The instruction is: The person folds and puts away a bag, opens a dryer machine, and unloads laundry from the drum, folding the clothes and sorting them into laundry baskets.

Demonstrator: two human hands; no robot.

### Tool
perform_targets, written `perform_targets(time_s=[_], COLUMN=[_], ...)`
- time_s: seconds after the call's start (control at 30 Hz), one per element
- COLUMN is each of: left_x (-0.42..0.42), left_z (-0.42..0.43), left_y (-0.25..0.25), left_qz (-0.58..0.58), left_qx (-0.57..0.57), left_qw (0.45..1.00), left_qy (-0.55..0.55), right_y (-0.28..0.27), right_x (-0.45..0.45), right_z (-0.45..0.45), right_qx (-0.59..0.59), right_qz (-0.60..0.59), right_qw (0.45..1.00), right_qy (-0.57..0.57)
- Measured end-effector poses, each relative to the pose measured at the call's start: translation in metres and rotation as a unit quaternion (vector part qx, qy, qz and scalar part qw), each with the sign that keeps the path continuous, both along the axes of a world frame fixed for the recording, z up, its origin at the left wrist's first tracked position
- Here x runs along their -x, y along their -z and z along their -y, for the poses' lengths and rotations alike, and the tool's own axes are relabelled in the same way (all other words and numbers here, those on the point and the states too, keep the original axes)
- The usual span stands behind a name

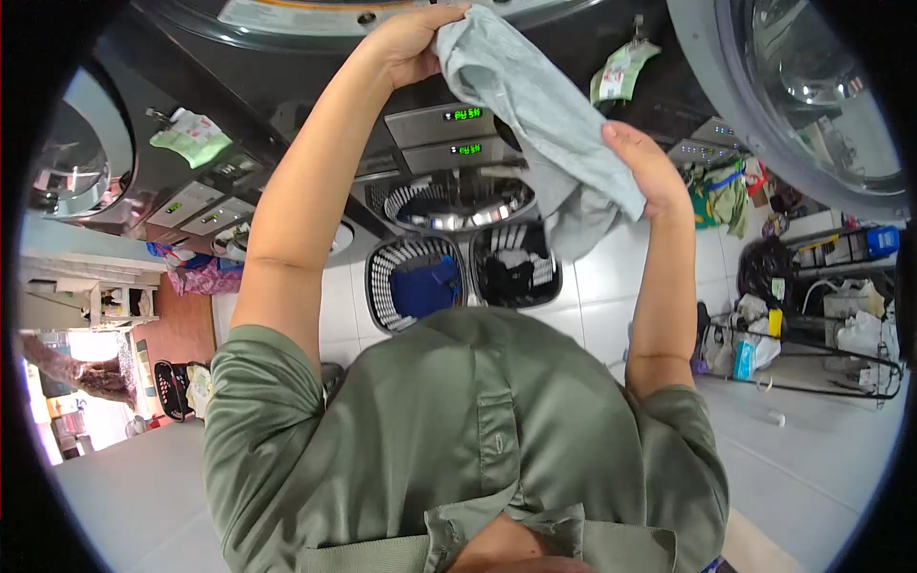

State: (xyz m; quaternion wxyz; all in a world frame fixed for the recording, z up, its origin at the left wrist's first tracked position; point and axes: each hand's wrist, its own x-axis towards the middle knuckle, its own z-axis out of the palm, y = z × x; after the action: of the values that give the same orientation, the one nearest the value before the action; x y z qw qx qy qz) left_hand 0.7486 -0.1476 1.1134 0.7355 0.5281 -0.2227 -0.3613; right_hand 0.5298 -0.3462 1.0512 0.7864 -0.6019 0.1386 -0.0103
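A light grey cloth garment (540,105) is stretched between my hands in front of the stacked machines. My left hand (413,46) pinches its upper end near the top of the view. At its right edge, my right hand (650,167) grips the cloth with the thumb on top. The lower part of the garment hangs in loose folds. Below it stand two black baskets: the left basket (380,286) holds blue cloth (425,286), and the right basket (549,286) holds dark and grey cloth (516,272).
An open round machine door (731,86) is at the upper right. Green displays (465,114) glow on the control panels. A wire rack (812,382) with bags stands on the right. Another basket (172,390) is at the left, near a furry brown object (86,372).
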Motion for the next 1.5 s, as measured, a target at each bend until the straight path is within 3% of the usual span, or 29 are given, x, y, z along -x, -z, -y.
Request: perform_targets(time_s=[0.07, 0.1, 0.13, 0.2, 0.37, 0.43, 0.73, 0.77, 0.83, 0.97, 1.13, 1.2, 1.27, 1.33, 1.37, 1.47, 1.5], left_x=[0.001, 0.007, 0.022, 0.015, 0.032, 0.043, 0.06, 0.062, 0.075, 0.07, 0.053, 0.053, 0.06, 0.061, 0.067, 0.082, 0.086], left_z=[0.006, 0.007, 0.01, 0.016, 0.023, 0.031, 0.051, 0.05, 0.042, 0.037, 0.023, 0.021, 0.017, 0.018, 0.015, 0.005, 0.001], left_y=[0.026, 0.031, 0.032, 0.05, 0.077, 0.086, 0.1, 0.095, 0.069, 0.065, 0.077, 0.085, 0.087, 0.102, 0.109, 0.102, 0.095], left_qz=[-0.022, 0.027, 0.009, -0.034, -0.059, -0.096, -0.16, -0.185, -0.189, -0.261, -0.274, -0.251, -0.142, -0.081, 0.022, 0.233, 0.285], left_qx=[-0.07, -0.128, -0.116, -0.16, -0.076, -0.057, 0.032, 0.073, 0.078, 0.134, 0.156, 0.187, 0.048, 0.005, -0.047, -0.189, -0.233], left_qw=[0.996, 0.99, 0.993, 0.987, 0.992, 0.991, 0.981, 0.971, 0.966, 0.941, 0.935, 0.927, 0.98, 0.981, 0.981, 0.932, 0.907], left_qy=[0.058, 0.051, 0.001, 0.008, 0.077, 0.075, 0.105, 0.133, 0.157, 0.166, 0.161, 0.205, 0.132, 0.178, 0.188, 0.202, 0.206], right_y=[0.012, 0.017, 0.023, 0.046, 0.068, 0.074, 0.102, 0.111, 0.131, 0.125, 0.129, 0.123, 0.125, 0.131, 0.137, 0.147, 0.144], right_x=[0.01, 0.014, 0.019, 0.026, 0.035, 0.035, 0.036, 0.037, 0.039, 0.049, 0.052, 0.053, 0.053, 0.052, 0.051, 0.048, 0.045], right_z=[0.007, 0.01, 0.013, 0.024, 0.03, 0.027, 0.016, 0.021, 0.031, -0.007, -0.006, -0.01, -0.011, -0.011, -0.008, -0.007, -0.012], right_qx=[-0.065, -0.044, -0.025, -0.041, -0.096, -0.186, -0.129, -0.13, -0.067, 0.072, -0.043, -0.13, -0.145, -0.134, -0.133, -0.056, 0.093], right_qz=[-0.021, -0.032, -0.043, -0.011, -0.019, -0.019, -0.026, -0.026, -0.112, -0.056, -0.029, -0.029, -0.037, -0.061, -0.061, -0.139, -0.156], right_qw=[0.998, 0.998, 0.999, 0.999, 0.993, 0.979, 0.977, 0.977, 0.99, 0.993, 0.998, 0.989, 0.987, 0.987, 0.987, 0.986, 0.977], right_qy=[0.012, 0.011, 0.008, 0.015, 0.062, 0.086, 0.169, 0.168, 0.058, -0.08, -0.03, 0.057, 0.063, 0.063, 0.061, 0.068, 0.107])
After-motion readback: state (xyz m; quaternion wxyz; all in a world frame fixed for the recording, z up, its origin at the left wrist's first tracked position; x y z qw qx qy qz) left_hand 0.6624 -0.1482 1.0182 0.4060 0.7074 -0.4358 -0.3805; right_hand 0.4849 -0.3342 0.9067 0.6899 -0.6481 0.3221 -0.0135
